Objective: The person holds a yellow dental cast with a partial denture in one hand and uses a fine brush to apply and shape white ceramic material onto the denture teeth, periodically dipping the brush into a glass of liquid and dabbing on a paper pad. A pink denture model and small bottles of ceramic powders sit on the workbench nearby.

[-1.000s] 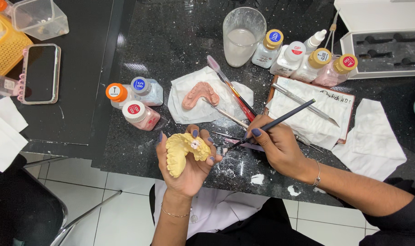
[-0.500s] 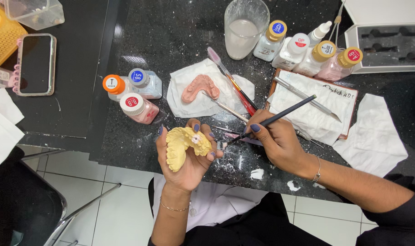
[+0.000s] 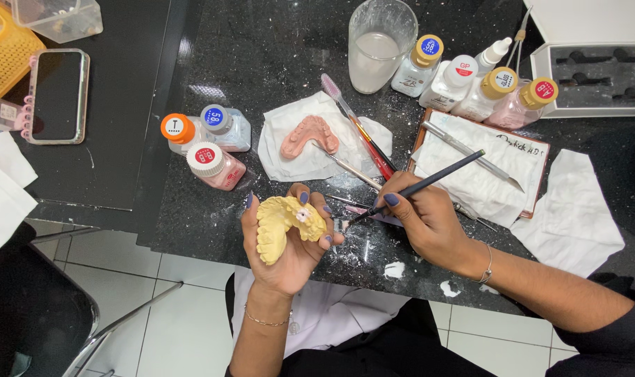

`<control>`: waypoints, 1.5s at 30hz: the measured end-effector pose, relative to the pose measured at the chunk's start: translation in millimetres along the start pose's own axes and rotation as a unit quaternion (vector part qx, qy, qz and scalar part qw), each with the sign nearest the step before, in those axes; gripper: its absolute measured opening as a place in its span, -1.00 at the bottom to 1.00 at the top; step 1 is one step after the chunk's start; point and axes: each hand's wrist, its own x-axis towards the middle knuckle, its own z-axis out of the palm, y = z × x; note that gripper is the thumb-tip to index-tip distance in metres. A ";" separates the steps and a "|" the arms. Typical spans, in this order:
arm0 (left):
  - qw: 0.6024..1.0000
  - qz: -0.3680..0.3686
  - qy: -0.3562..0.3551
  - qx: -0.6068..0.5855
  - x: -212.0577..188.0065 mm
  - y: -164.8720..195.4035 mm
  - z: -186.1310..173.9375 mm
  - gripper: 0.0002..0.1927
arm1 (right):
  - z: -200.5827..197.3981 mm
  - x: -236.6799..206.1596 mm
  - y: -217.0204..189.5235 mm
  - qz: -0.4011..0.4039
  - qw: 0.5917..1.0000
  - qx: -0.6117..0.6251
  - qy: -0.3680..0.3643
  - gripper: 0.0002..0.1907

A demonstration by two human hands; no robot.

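Observation:
My left hand (image 3: 286, 248) holds a yellow horseshoe-shaped dental cast (image 3: 279, 223) over the near edge of the black speckled counter (image 3: 262, 56). A small pinkish tooth sits on the cast near my fingertips. My right hand (image 3: 422, 216) grips a thin dark brush (image 3: 429, 183) like a pen, its tip pointing left toward the cast and stopping just short of it. A pink dental cast (image 3: 309, 135) lies on a white tissue (image 3: 275, 150) behind my left hand.
Three small capped bottles (image 3: 207, 145) stand left of the tissue. A cloudy glass of water (image 3: 379, 49), several bottles (image 3: 471, 82), spare brushes (image 3: 363, 136), a metal tool (image 3: 471, 153) on a paper-covered pad, a white case (image 3: 596, 70), a phone (image 3: 56, 94) and loose tissues (image 3: 572, 216) surround them.
The view has shifted slightly. My left hand has tilted the yellow cast a little, and the brush tip in my right hand stays close to it.

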 end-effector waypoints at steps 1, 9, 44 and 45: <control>1.000 -0.001 0.005 -0.003 0.8 0.1 -0.5 -0.39 | 0.1 0.2 0.2 0.006 1.000 0.004 0.000 -0.72; 1.000 -0.003 0.004 -0.008 2.8 -0.4 -3.9 -0.38 | -1.0 0.8 -0.8 0.011 1.000 0.000 -0.006 -0.72; 0.998 0.038 -0.028 0.040 0.2 -1.1 -7.5 -0.37 | 0.0 -10.4 0.6 -0.002 0.999 0.027 0.028 -0.72; 0.998 0.038 -0.032 0.040 0.6 -1.4 -7.4 -0.37 | -0.4 -9.4 -1.0 -0.008 0.999 0.019 0.026 -0.73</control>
